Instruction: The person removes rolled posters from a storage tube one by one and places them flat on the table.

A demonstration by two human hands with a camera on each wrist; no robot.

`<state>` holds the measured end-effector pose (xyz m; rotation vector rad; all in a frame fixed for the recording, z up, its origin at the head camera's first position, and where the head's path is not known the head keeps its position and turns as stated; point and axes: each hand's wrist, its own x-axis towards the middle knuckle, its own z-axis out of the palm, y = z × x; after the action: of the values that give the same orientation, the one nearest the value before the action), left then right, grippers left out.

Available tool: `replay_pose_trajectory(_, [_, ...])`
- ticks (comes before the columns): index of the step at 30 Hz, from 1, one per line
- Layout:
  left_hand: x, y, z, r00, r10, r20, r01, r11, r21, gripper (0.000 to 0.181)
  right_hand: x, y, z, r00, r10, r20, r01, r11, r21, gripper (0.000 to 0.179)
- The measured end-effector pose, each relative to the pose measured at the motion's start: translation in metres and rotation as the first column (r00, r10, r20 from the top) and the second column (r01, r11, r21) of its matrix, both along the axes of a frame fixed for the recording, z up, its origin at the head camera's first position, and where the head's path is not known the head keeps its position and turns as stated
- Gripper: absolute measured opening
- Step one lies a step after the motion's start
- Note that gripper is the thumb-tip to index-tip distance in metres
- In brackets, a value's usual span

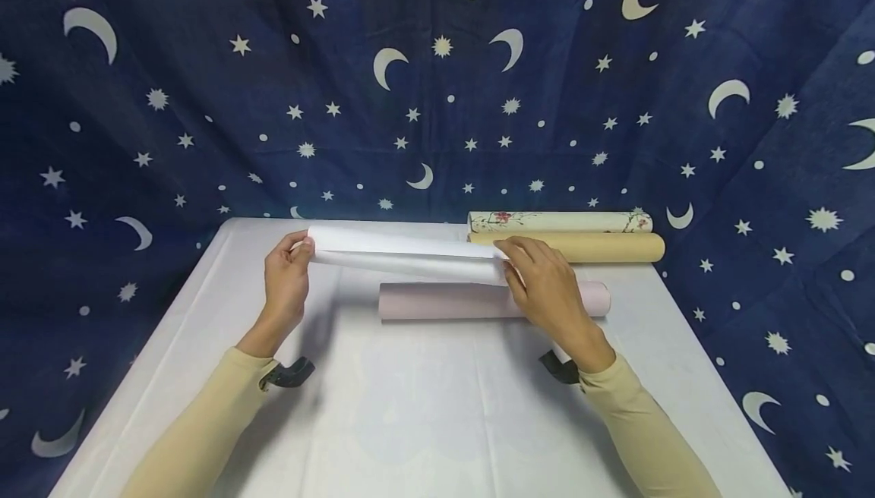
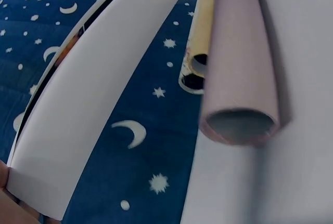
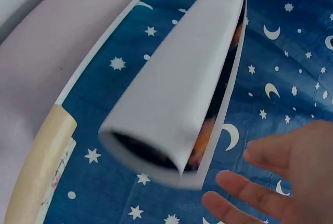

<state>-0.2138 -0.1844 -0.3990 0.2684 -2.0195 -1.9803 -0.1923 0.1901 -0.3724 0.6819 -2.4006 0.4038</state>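
Note:
A loosely rolled poster (image 1: pixel 403 243), white outside, is held above the table. Its inner face shows dark with orange patches along the open seam in the right wrist view. My left hand (image 1: pixel 285 279) pinches its left end between thumb and fingers. At the right end is my right hand (image 1: pixel 550 289); in the right wrist view its fingers (image 3: pixel 244 190) are spread, with a gap between them and the paper. A pink roll (image 1: pixel 444 301) lies on the table just below the poster, partly covered by my right hand in the head view.
Behind the pink roll, a yellow roll (image 1: pixel 601 248) and a cream roll with red flowers (image 1: pixel 567 221) lie side by side at the back right. A white cloth covers the table (image 1: pixel 410 407). Dark blue curtain (image 1: pixel 342 202) with moons and stars hangs around it.

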Motion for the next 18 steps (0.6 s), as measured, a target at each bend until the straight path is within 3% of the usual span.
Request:
replay_pose_trajectory(8, [-0.017, 0.032, 0.005, 0.995, -0.056, -0.085, 0.053, 0.998, -0.038, 0.033, -0.002, -0.005, 0.004, 0.998, 0.067, -0.014, -0.067, 0.998, 0.0, 0.04])
replay_pose_trajectory(14, [-0.022, 0.051, 0.006, 0.988, -0.101, -0.12, 0.092, 0.992, -0.081, 0.032, -0.004, -0.005, 0.002, 0.997, 0.07, 0.021, -0.07, 0.997, 0.032, 0.045])
replay_pose_trajectory(18, [-0.024, 0.062, 0.008, 0.974, -0.143, -0.174, 0.12, 0.984, -0.135, 0.029, -0.006, -0.004, -0.002, 0.997, 0.054, 0.048, -0.056, 0.997, 0.056, 0.048])
